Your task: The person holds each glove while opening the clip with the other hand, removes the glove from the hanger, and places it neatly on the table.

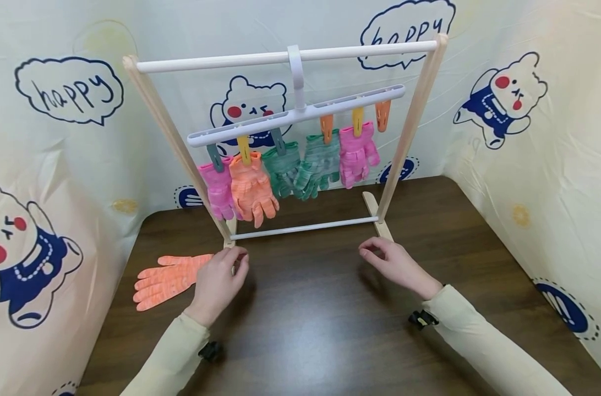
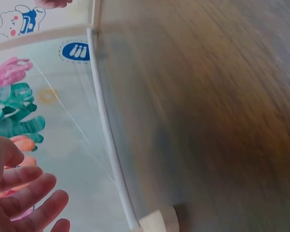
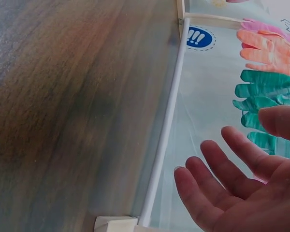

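Observation:
My left hand (image 1: pixel 217 283) is over the left side of the table, loosely curled and holding nothing. In the head view it overlaps the cuff end of an orange glove (image 1: pixel 164 279) lying flat on the table. My right hand (image 1: pixel 395 265), relaxed and without anything in it, hovers near the rack's right foot. On the white clip hanger (image 1: pixel 261 124) hang a pink glove (image 1: pixel 216 184) and an orange glove (image 1: pixel 253 187) at left, two green gloves (image 1: pixel 282 168) in the middle, and another pink glove (image 1: pixel 358 157) at right. The far-right orange clip (image 1: pixel 382 114) carries no glove.
A wooden rack (image 1: pixel 410 129) with a white top bar (image 1: pixel 206 62) bears the hanger. Its lower white bar (image 1: pixel 305 226) runs just above the dark table (image 1: pixel 300 319). Behind stands a pale curtain (image 1: pixel 171 33) printed with bears.

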`<state>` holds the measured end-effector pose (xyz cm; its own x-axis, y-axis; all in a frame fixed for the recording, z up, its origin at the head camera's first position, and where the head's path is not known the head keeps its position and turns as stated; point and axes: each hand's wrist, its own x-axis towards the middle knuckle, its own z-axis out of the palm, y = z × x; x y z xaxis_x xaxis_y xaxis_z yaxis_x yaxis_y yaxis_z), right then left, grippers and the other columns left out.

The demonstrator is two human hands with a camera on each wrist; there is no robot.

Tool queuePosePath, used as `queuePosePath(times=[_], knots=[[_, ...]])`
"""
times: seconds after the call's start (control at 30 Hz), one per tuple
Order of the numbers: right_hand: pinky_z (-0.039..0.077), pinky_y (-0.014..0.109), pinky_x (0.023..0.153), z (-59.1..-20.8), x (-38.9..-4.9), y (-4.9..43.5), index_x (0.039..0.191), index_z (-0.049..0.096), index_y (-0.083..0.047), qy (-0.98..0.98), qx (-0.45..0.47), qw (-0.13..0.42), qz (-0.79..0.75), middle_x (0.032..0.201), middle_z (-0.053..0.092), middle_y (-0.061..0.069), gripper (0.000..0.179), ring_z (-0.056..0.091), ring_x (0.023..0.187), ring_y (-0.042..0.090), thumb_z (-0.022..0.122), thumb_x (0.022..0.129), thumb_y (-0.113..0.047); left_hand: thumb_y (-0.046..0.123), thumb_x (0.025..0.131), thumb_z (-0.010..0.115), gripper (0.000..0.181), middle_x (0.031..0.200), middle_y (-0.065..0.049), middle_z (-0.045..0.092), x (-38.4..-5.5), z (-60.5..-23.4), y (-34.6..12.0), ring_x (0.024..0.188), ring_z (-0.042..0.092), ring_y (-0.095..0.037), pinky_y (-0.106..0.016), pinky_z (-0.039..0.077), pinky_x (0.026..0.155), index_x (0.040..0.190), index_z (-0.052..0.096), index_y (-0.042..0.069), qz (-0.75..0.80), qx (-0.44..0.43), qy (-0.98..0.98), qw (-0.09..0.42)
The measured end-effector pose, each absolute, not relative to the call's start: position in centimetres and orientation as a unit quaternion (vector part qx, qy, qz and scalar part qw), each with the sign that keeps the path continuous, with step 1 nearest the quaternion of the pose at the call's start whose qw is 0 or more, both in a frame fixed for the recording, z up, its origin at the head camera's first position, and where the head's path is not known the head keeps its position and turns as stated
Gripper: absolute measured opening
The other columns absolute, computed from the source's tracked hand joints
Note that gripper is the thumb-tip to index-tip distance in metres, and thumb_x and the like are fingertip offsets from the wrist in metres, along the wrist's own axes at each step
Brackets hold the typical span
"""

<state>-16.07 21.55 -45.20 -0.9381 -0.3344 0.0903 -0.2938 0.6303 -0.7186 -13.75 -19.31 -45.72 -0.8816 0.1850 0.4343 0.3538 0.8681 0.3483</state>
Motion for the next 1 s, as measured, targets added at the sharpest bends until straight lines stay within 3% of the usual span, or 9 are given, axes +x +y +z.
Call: queuePosePath(times=[0.27, 0.8, 1.0], knots=[[0.051, 0.035, 0.073, -44.8, -15.8, 21.6, 0.117, 0.072, -0.005, 0.909, -0.159, 0.005, -0.385, 0.105, 0.069, 0.007, 0.022, 0.059, 0.082, 0.017, 0.064, 0.105, -0.021, 0.020, 0.096, 0.071, 0.016, 0.098, -0.010, 0.073, -13.9, -45.2, -17.6, 0.077, 0.070, -0.028, -0.046, 0.058, 0.064, 0.108, 0.073, 0.010, -0.235, -0.146, -0.939, 0.203], [0.055, 0.041, 0.081, -43.2, -15.8, 21.9, 0.120, 0.071, -0.003, 0.907, -0.173, -0.004, -0.385, 0.111, 0.071, 0.010, 0.023, 0.064, 0.092, 0.022, 0.063, 0.105, -0.019, 0.020, 0.096, 0.072, 0.025, 0.113, -0.010, 0.073, -14.9, -44.6, -14.2, 0.094, 0.071, -0.030, -0.050, 0.060, 0.079, 0.119, 0.071, 0.010, -0.255, -0.167, -0.929, 0.211], [0.056, 0.043, 0.084, -42.5, -15.8, 21.8, 0.119, 0.070, -0.003, 0.905, -0.178, -0.007, -0.385, 0.111, 0.070, 0.010, 0.022, 0.065, 0.095, 0.023, 0.063, 0.105, -0.018, 0.020, 0.096, 0.072, 0.024, 0.108, -0.010, 0.073, -15.2, -44.2, -13.2, 0.090, 0.071, -0.030, -0.049, 0.059, 0.076, 0.117, 0.072, 0.009, -0.258, -0.182, -0.920, 0.234]])
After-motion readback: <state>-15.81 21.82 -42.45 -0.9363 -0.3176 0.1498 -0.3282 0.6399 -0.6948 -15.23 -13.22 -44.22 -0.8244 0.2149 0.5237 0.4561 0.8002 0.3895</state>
